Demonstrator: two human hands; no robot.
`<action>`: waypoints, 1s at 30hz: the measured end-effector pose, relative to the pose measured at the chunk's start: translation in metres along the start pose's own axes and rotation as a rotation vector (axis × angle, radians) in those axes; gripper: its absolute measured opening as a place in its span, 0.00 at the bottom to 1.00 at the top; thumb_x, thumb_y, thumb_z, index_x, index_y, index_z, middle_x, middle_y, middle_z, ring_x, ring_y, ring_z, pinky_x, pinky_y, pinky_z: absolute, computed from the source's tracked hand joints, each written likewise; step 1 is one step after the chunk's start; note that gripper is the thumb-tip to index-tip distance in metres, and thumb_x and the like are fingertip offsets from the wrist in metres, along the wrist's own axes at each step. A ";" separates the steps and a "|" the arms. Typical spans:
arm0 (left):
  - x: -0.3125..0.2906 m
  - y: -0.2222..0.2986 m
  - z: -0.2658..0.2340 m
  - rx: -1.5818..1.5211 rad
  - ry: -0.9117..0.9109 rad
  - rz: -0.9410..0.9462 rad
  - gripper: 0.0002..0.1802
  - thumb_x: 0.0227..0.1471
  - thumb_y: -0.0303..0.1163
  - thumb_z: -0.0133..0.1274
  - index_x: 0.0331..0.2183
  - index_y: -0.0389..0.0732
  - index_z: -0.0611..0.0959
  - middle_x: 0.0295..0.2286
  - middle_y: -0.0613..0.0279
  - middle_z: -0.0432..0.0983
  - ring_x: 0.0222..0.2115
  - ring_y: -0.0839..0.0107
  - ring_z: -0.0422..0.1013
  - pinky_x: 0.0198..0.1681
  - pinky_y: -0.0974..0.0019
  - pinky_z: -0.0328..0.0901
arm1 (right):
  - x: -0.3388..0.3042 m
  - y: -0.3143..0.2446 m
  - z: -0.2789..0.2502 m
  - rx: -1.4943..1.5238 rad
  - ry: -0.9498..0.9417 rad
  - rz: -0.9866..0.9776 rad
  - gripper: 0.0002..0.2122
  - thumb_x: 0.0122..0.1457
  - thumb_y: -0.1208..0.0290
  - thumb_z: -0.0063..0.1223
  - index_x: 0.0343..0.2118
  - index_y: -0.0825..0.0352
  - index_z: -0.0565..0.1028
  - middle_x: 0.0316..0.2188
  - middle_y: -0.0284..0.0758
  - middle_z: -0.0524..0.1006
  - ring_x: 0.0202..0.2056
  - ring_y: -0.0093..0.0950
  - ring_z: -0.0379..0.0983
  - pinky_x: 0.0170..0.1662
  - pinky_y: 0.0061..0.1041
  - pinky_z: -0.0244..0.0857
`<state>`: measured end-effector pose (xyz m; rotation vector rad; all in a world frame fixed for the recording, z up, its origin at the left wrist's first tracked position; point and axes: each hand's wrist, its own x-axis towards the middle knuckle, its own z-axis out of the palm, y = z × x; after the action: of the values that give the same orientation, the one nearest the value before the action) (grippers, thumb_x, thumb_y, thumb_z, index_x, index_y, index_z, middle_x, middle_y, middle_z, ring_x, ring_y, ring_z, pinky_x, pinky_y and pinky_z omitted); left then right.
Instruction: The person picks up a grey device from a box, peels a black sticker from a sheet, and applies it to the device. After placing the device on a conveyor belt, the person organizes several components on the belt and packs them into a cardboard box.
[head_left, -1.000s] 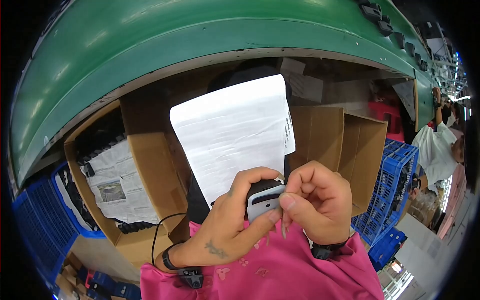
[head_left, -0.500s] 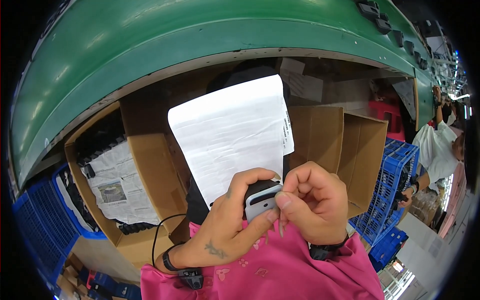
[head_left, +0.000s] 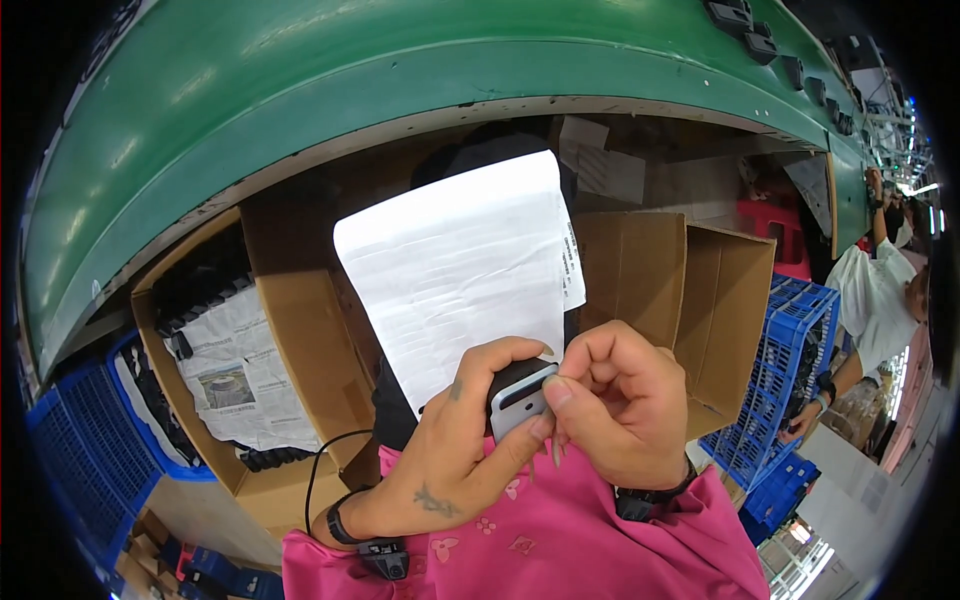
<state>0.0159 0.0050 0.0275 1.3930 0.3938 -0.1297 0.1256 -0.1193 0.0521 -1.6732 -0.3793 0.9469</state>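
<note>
My left hand (head_left: 455, 440) is closed around a small black device with a light grey face (head_left: 518, 406). A dark slot and a small round hole show in that face. Against the device's right edge, the thumb and index finger of my right hand (head_left: 625, 405) are pinched together. Whatever lies between those fingertips is hidden. White sheets of paper (head_left: 465, 270) spread over my lap just beyond both hands, with print along their right edge.
A green workbench (head_left: 450, 75) curves across the far side, with black parts (head_left: 760, 45) at its right. Cardboard boxes stand left (head_left: 310, 350) and right (head_left: 720, 320); the left holds newspaper and black parts. Beyond the right box are a blue crate (head_left: 765, 380) and another person (head_left: 870, 300).
My right hand has shifted very slightly left against the device's edge. The left hand keeps its hold. At the right, the other person's hand has moved down by the blue crate.
</note>
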 end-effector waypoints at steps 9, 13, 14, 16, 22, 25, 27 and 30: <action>0.002 -0.022 0.003 -0.533 0.058 -0.154 0.23 0.58 0.29 0.44 0.53 0.39 0.57 0.44 0.49 0.69 0.31 0.68 0.74 0.32 0.70 0.71 | 0.004 0.035 -0.028 0.075 -0.011 0.280 0.07 0.54 0.74 0.57 0.30 0.72 0.72 0.22 0.28 0.71 0.23 0.13 0.65 0.24 0.12 0.58; 0.002 -0.030 0.003 -0.581 0.068 -0.059 0.25 0.60 0.32 0.41 0.55 0.41 0.51 0.50 0.46 0.64 0.28 0.69 0.72 0.28 0.71 0.70 | 0.004 0.044 -0.012 -0.213 -0.225 -0.036 0.15 0.48 0.72 0.61 0.39 0.70 0.75 0.31 0.32 0.72 0.29 0.21 0.68 0.29 0.18 0.61; 0.001 -0.029 0.008 -0.589 0.139 -0.043 0.26 0.59 0.36 0.44 0.54 0.40 0.55 0.49 0.49 0.64 0.27 0.72 0.71 0.29 0.72 0.68 | 0.005 0.046 -0.008 -0.184 -0.213 -0.098 0.14 0.48 0.72 0.60 0.38 0.71 0.75 0.30 0.33 0.73 0.29 0.21 0.67 0.30 0.19 0.61; 0.002 -0.037 -0.003 -0.404 0.142 0.062 0.26 0.58 0.38 0.47 0.53 0.40 0.58 0.49 0.51 0.64 0.28 0.73 0.70 0.31 0.72 0.67 | 0.009 0.046 -0.010 -0.166 -0.235 -0.117 0.12 0.48 0.71 0.60 0.34 0.71 0.75 0.29 0.33 0.72 0.28 0.22 0.67 0.32 0.21 0.61; 0.013 -0.023 -0.041 -0.150 -0.088 0.128 0.28 0.50 0.38 0.55 0.50 0.38 0.68 0.35 0.62 0.72 0.34 0.75 0.69 0.41 0.72 0.63 | 0.032 0.019 -0.022 -0.407 -0.411 -0.312 0.10 0.45 0.73 0.60 0.29 0.71 0.74 0.24 0.34 0.71 0.25 0.25 0.67 0.29 0.22 0.61; 0.009 -0.011 -0.058 0.049 -0.128 0.032 0.33 0.54 0.40 0.50 0.59 0.41 0.63 0.34 0.62 0.74 0.36 0.76 0.69 0.41 0.73 0.63 | 0.030 0.021 -0.006 -0.379 -0.294 -0.422 0.09 0.45 0.75 0.61 0.30 0.71 0.75 0.24 0.35 0.71 0.25 0.27 0.68 0.28 0.23 0.62; 0.005 -0.031 -0.065 -0.021 0.087 0.094 0.32 0.56 0.41 0.47 0.59 0.40 0.62 0.39 0.60 0.74 0.39 0.76 0.68 0.44 0.73 0.61 | 0.021 0.047 -0.001 -0.661 0.147 -0.627 0.10 0.44 0.77 0.61 0.32 0.69 0.77 0.24 0.36 0.71 0.25 0.30 0.68 0.27 0.25 0.62; 0.006 -0.051 -0.043 -0.398 0.181 0.139 0.39 0.57 0.55 0.39 0.60 0.36 0.57 0.49 0.57 0.67 0.45 0.73 0.65 0.43 0.70 0.62 | -0.006 0.091 0.005 -0.821 -0.036 -0.690 0.16 0.43 0.76 0.62 0.38 0.69 0.77 0.30 0.37 0.71 0.28 0.32 0.68 0.30 0.29 0.64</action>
<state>-0.0033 0.0388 -0.0270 1.0365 0.4443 0.1830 0.0981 -0.1501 -0.0291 -2.0065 -1.4058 0.2909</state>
